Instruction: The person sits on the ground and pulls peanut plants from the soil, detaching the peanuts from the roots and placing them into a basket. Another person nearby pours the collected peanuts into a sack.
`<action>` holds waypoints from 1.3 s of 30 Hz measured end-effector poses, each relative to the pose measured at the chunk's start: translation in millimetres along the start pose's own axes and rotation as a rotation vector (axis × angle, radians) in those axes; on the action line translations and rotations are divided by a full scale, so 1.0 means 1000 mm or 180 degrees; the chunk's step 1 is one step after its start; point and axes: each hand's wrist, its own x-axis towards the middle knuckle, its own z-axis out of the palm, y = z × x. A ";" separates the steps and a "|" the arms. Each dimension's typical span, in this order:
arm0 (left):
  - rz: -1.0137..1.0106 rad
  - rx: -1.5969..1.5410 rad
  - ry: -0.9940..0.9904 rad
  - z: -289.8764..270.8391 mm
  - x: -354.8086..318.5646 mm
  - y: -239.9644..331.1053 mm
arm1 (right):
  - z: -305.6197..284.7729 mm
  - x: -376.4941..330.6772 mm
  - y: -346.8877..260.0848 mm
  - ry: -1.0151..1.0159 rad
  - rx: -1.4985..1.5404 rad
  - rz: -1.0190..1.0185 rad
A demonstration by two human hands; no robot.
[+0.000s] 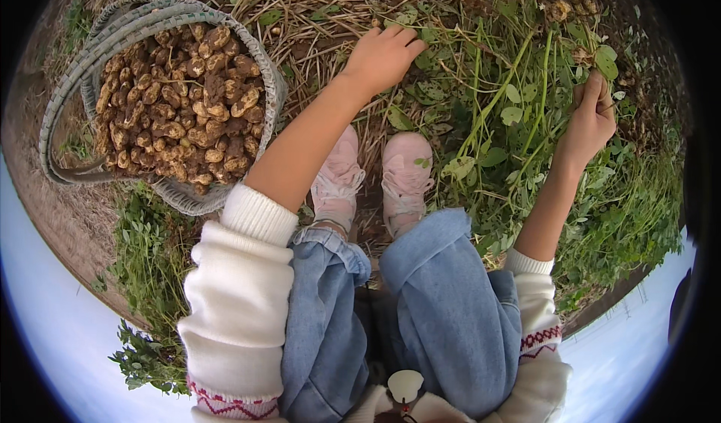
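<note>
Ground strewn with dry straw spreads out around the woven basket, which serves as the landmark here. Leafy green plants with long pale stems lie in a broad tangle well to the right of the basket, and more green foliage grows just below it. Blue jeans, cuffs turned up, cover two bent legs below and to the right of the basket. A white knitted sweater with a red zigzag band has one sleeve near the basket's lower edge.

The basket itself is pale grey, with a tall looped handle. Unshelled peanuts, many coated in soil, fill it. Pink laced shoes stand to its right.

The left hand, nearer the basket, is palm down with its fingers apart and curved, over straw and leaves. The right hand, far to the basket's right, is closed, thumb against curled fingers, seemingly on part of the plants; the exact grip is hidden. Beyond that hand from the basket's level, upper right, sits a soil-covered pod cluster. A pale pendant hangs lower right of the basket. One rounded leaf shows just above the right thumb.
</note>
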 end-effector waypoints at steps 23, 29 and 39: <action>-0.1060 0.1060 -0.0563 -0.009 0.047 -0.044 | 0.010 -0.016 0.025 -0.0556 -0.0158 0.0169; -0.2102 -0.1235 -0.0195 -0.046 0.052 -0.022 | 0.014 -0.024 0.028 -0.0707 -0.0462 0.0331; -0.1885 -0.7897 0.0555 -0.133 -0.003 0.045 | 0.011 -0.036 0.028 -0.0797 -0.0692 0.0117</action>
